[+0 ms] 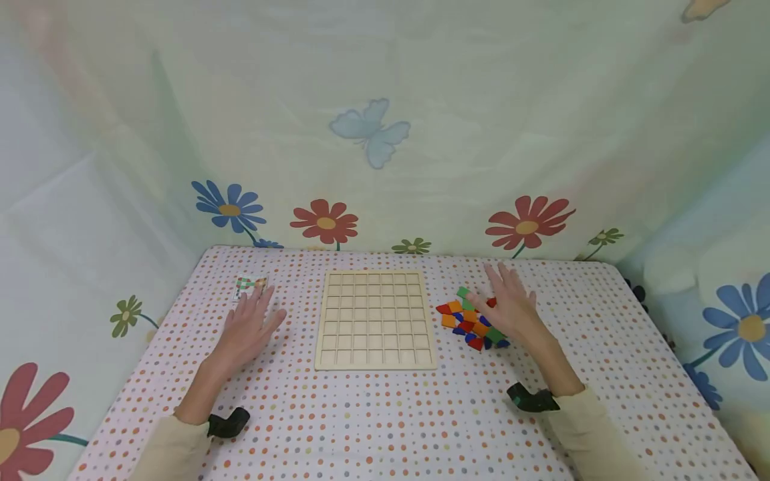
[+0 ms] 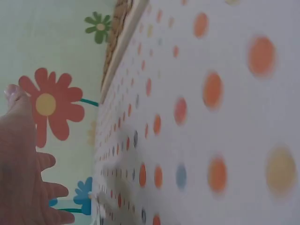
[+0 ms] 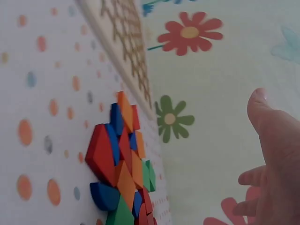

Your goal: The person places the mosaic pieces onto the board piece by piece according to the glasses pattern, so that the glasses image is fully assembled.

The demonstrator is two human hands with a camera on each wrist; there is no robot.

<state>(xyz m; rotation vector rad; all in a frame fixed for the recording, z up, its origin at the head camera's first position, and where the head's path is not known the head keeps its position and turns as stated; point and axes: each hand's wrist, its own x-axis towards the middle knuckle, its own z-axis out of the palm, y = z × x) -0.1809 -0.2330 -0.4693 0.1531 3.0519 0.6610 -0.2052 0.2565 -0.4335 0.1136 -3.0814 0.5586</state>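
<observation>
Left hand (image 1: 248,334) and right hand (image 1: 511,308) hover with fingers spread wide and nothing held, the left by a small white card (image 1: 243,283) printed with a coloured pattern, the right beside a close-lying heap of flat red, orange, blue and green geometric tiles (image 1: 470,316), just right of a pale wooden gridded board (image 1: 375,367). Because the tiles crowd together, pinching one lightly by its edges should disturb its neighbours least.
</observation>
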